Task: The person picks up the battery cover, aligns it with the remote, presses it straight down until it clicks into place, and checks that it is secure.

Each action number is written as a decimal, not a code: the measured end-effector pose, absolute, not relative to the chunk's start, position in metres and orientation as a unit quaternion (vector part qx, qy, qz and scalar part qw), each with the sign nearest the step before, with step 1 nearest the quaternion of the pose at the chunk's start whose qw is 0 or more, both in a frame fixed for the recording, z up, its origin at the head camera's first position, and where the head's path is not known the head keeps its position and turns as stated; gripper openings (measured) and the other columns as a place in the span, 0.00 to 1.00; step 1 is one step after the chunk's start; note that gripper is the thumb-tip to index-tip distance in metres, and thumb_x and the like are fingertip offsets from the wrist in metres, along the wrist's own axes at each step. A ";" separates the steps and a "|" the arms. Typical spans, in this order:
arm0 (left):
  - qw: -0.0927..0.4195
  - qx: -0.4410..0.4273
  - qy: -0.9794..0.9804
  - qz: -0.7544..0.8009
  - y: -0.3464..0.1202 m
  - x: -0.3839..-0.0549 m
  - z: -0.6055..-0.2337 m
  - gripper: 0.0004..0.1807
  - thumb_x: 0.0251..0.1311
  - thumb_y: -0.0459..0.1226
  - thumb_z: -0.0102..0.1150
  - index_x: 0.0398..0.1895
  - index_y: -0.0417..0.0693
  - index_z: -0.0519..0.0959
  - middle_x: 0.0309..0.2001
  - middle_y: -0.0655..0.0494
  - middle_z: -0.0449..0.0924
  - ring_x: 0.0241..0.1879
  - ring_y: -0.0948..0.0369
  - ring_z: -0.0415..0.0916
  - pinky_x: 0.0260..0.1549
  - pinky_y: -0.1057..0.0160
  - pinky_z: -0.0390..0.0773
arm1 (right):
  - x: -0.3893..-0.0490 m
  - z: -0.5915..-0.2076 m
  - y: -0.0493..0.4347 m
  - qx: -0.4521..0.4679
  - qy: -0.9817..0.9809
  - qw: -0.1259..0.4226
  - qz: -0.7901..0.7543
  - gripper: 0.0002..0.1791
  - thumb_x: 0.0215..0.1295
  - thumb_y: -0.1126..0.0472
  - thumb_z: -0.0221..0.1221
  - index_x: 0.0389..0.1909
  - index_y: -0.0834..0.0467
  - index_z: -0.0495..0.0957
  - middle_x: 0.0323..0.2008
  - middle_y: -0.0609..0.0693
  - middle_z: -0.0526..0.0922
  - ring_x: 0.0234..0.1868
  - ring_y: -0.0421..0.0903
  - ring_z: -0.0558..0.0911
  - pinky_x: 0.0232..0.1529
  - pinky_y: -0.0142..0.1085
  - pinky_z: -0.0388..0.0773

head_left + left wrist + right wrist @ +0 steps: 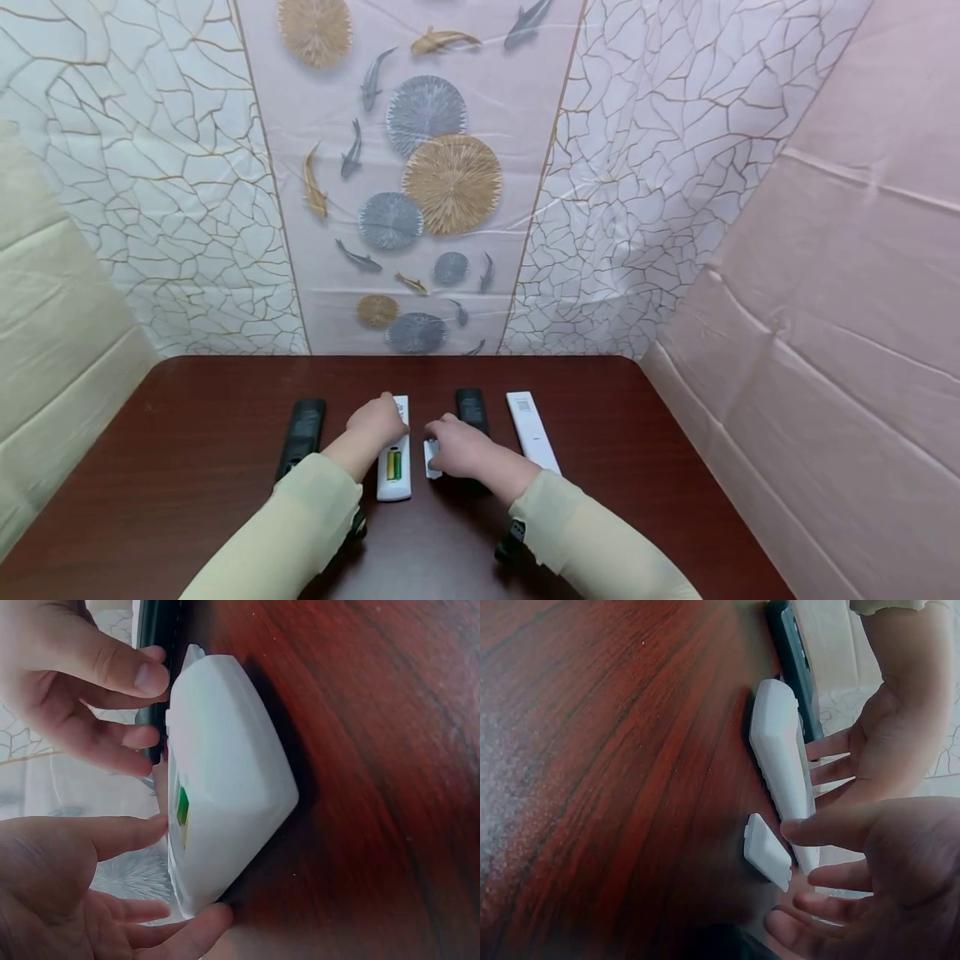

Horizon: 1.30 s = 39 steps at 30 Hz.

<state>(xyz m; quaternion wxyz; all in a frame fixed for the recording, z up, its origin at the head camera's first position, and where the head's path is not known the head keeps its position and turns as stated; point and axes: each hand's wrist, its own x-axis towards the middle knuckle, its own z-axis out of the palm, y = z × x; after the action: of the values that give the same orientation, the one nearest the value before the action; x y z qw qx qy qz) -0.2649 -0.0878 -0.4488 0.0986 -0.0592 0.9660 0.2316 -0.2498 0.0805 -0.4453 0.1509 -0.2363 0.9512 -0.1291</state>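
Observation:
A white remote control [395, 487] lies back up on the table, its battery compartment uncovered with green-and-yellow batteries [394, 464] inside. My left hand [377, 419] holds it by the far part, thumb along one edge and fingers at the other. Beside it, to the right, a small white battery cover [766, 852] lies on the table. My right hand [461, 446] hovers over this cover, thumb and fingers spread around it with a gap between them. In the left wrist view, the remote's near end faces the camera.
A black remote [303, 429] lies to the left, partly behind the left sleeve. Another black remote [472, 407] is partly hidden by the right hand. Farther right lies a long white remote [532, 429]. A patterned cloth wall stands behind the dark wooden table [600, 400].

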 end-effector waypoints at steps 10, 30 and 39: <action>0.102 -0.077 0.961 0.244 -0.084 -0.261 -0.444 0.28 0.60 0.41 0.67 0.57 0.32 0.72 0.35 0.44 0.79 0.31 0.53 0.79 0.31 0.54 0.80 | -0.254 -0.453 0.074 -0.217 0.961 0.149 -0.082 0.27 0.61 0.58 0.67 0.61 0.59 0.77 0.51 0.53 0.76 0.42 0.44 0.76 0.40 0.36 0.77; 0.084 -0.090 0.946 0.301 -0.087 -0.260 -0.454 0.38 0.60 0.42 0.68 0.66 0.30 0.63 0.49 0.33 0.72 0.39 0.46 0.77 0.37 0.47 0.79 | -0.261 -0.455 0.074 -0.228 0.958 0.152 -0.080 0.26 0.61 0.56 0.69 0.59 0.56 0.77 0.49 0.51 0.77 0.42 0.43 0.77 0.40 0.36 0.77; 0.083 -0.108 0.922 0.364 -0.091 -0.264 -0.466 0.47 0.58 0.41 0.70 0.73 0.32 0.54 0.53 0.33 0.74 0.44 0.44 0.77 0.41 0.46 0.78 | -0.261 -0.455 0.075 -0.226 0.951 0.161 -0.134 0.24 0.61 0.58 0.69 0.58 0.56 0.76 0.50 0.50 0.79 0.43 0.42 0.78 0.42 0.38 0.78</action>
<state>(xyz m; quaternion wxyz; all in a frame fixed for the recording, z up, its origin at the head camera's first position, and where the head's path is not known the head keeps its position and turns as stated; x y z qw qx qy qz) -0.2641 -0.0907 -0.4664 0.0830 -0.1079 0.9216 0.3636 -0.2614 0.0755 -0.4549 0.1606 -0.2260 0.9514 -0.1342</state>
